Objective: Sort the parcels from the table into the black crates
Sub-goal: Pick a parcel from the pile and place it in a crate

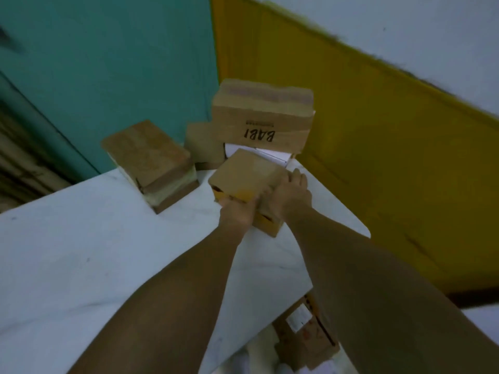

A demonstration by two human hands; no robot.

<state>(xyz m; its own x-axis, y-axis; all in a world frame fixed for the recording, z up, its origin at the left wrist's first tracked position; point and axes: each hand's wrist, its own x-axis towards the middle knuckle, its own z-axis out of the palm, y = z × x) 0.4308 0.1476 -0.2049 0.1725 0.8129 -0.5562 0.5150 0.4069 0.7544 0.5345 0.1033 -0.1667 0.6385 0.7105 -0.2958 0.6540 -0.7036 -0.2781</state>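
Left hand (237, 211), right hand (290, 197), gripping parcel (243, 175)

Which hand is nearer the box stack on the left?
Left. The left hand grips the near box beside the box stack; the right hand lies beyond.

Five cardboard parcels (244, 175) on the white table (81, 252) — two hands (290, 197).

Both bare arms outstretched, left hand (237, 211) and right hand (290, 195) side by side, fingers curled.
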